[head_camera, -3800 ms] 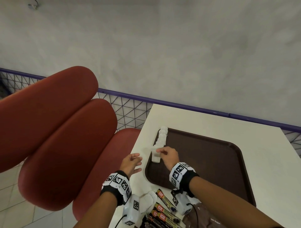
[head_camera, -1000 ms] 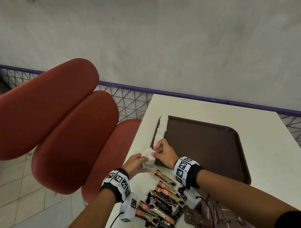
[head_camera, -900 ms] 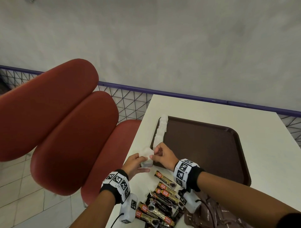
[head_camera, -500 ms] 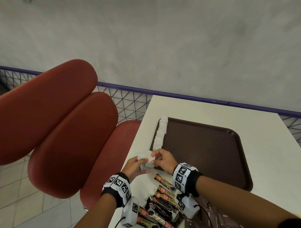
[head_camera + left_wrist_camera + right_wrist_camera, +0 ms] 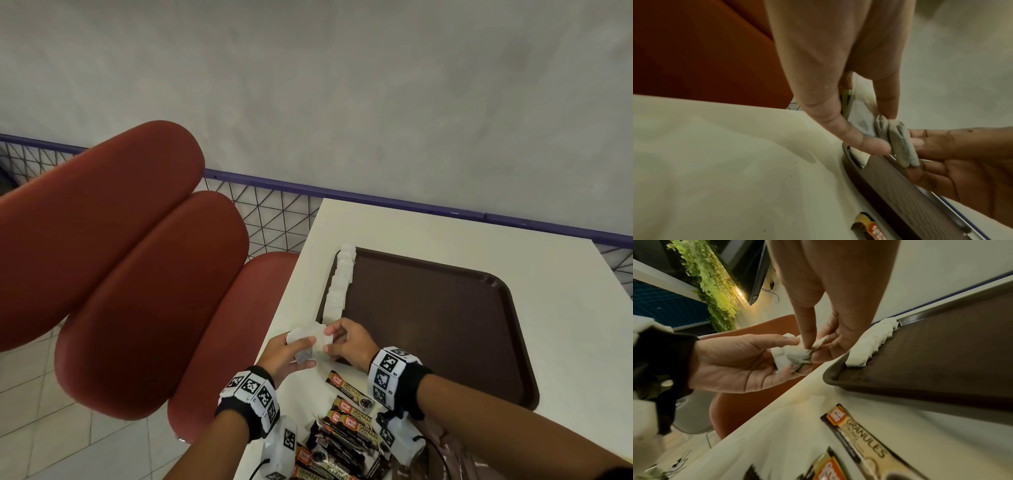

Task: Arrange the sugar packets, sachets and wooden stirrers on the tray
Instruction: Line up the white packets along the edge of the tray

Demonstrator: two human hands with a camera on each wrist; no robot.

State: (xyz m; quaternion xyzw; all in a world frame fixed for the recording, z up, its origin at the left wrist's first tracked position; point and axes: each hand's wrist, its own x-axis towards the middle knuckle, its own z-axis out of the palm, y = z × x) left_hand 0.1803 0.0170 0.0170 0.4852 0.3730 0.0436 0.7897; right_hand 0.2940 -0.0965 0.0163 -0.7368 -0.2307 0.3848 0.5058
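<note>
My left hand (image 5: 298, 346) holds a small bunch of white sachets (image 5: 313, 341) just off the near left corner of the brown tray (image 5: 431, 329). My right hand (image 5: 329, 340) pinches one sachet (image 5: 797, 356) of that bunch between thumb and forefinger. In the left wrist view the sachets (image 5: 898, 142) sit between my left thumb and fingers, with the right hand (image 5: 953, 154) against them. A row of white sachets (image 5: 339, 284) stands along the tray's left edge (image 5: 869, 345). No stirrers are in view.
Several brown-and-gold coffee granule sachets (image 5: 349, 414) lie in a pile on the white table (image 5: 565, 342) near my wrists. A brown paper bag (image 5: 448, 459) lies at the bottom right. Red padded seats (image 5: 137, 274) stand left of the table. Most of the tray floor is bare.
The right hand left the row on the tray and came back to the left hand, which now holds a bunch of sachets. Both hands drew slightly toward me.
</note>
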